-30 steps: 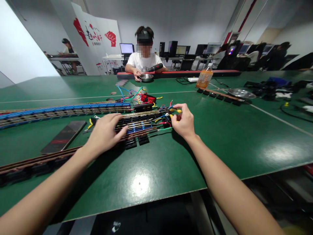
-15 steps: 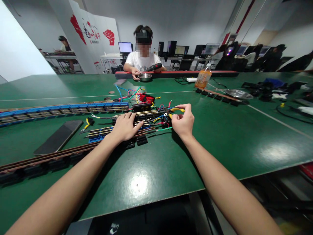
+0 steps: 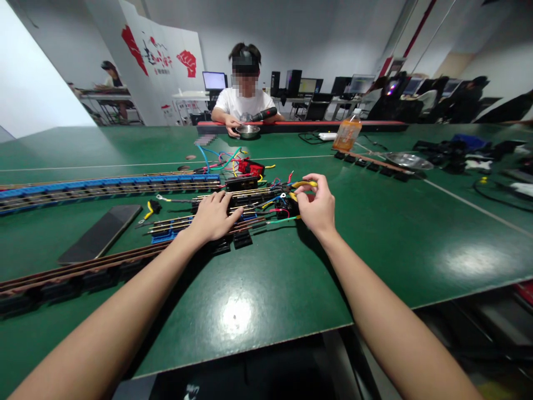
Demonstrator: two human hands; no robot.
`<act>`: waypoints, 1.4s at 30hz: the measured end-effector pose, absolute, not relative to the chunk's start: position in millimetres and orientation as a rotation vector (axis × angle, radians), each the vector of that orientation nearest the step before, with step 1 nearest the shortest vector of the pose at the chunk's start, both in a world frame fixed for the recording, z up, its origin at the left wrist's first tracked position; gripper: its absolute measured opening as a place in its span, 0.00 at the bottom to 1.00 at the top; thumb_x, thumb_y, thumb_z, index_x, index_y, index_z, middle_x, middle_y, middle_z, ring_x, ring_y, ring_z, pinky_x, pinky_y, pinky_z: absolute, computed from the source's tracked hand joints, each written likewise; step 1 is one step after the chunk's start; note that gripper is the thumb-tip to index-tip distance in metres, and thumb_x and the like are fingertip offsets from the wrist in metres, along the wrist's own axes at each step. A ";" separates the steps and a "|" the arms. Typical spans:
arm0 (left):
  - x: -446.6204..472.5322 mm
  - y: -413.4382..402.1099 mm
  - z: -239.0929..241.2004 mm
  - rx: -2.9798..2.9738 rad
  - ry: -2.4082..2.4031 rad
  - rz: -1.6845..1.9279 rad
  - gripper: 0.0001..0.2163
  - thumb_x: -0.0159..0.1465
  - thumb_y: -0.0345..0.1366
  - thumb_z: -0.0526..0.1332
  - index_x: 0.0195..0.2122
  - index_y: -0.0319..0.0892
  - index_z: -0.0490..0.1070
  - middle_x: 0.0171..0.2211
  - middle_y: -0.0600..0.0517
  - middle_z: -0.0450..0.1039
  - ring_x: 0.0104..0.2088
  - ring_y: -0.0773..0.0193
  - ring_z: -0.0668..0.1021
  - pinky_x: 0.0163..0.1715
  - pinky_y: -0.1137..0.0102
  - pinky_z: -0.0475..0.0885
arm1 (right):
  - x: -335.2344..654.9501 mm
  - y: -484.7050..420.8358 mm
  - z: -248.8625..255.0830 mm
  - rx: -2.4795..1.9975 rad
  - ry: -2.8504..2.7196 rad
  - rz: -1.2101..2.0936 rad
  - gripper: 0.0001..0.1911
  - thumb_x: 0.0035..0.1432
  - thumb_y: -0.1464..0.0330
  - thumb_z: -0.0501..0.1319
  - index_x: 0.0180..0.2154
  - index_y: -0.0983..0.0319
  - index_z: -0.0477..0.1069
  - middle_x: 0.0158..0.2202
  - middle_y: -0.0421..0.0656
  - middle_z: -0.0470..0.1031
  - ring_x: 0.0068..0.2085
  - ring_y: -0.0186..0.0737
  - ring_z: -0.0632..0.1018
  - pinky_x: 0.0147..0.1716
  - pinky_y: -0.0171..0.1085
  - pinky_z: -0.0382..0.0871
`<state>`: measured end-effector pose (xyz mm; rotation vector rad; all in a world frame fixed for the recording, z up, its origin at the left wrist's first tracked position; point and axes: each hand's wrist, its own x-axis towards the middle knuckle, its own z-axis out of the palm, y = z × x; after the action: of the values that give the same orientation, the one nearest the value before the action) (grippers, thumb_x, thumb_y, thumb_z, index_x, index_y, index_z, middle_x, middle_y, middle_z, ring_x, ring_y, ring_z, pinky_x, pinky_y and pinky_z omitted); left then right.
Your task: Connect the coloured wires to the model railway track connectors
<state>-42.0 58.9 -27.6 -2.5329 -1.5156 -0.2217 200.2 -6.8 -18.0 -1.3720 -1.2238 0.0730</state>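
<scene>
My left hand lies flat with fingers spread across a short stack of model-railway-like track pieces, with brass-coloured rods over black and blue holders. My right hand grips pliers with yellow handles, at the right end of the pieces. The pliers' jaws point left, among thin coloured wires and a ring terminal. A green wire runs out below them. What the jaws touch is too small to tell.
Long track strips, one blue and one brown, extend left with a dark phone-like slab between them. A red wired block lies beyond my hands. Across the table, a person holds a metal bowl. A bottle stands right.
My right hand has shifted slightly right, and its fingers and the pliers' handles are spread a little wider. My left hand stays in place on the track pieces.
</scene>
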 end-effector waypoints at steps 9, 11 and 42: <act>-42.6 60.2 -28.7 -2.545 -1.517 -0.229 0.31 0.69 0.52 0.43 0.63 0.33 0.59 0.63 0.37 0.61 0.62 0.47 0.65 0.61 0.57 0.58 | 210.9 -4.5 -13.1 -1.234 -1.196 0.009 0.22 0.48 0.75 0.55 0.48 0.59 0.64 0.35 0.40 0.77 0.30 0.33 0.75 0.27 0.30 0.66; -42.8 60.4 -28.9 -2.548 -1.520 -0.228 0.31 0.69 0.52 0.43 0.63 0.33 0.59 0.63 0.37 0.61 0.62 0.47 0.65 0.62 0.57 0.58 | 212.6 -3.5 -15.5 -1.265 -1.239 0.027 0.22 0.50 0.74 0.55 0.49 0.59 0.65 0.35 0.40 0.77 0.28 0.31 0.74 0.26 0.30 0.65; -44.8 60.7 -30.8 -2.565 -1.499 -0.259 0.32 0.68 0.53 0.43 0.63 0.32 0.59 0.63 0.36 0.60 0.63 0.46 0.64 0.61 0.54 0.58 | 220.3 6.3 -26.9 -1.392 -2.044 -0.395 0.16 0.63 0.70 0.55 0.49 0.56 0.76 0.36 0.43 0.81 0.34 0.39 0.78 0.34 0.34 0.66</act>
<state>-44.8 60.7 -30.8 -2.5645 -1.4994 -0.2586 220.3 6.3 -26.9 -1.3916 -2.0441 -0.3953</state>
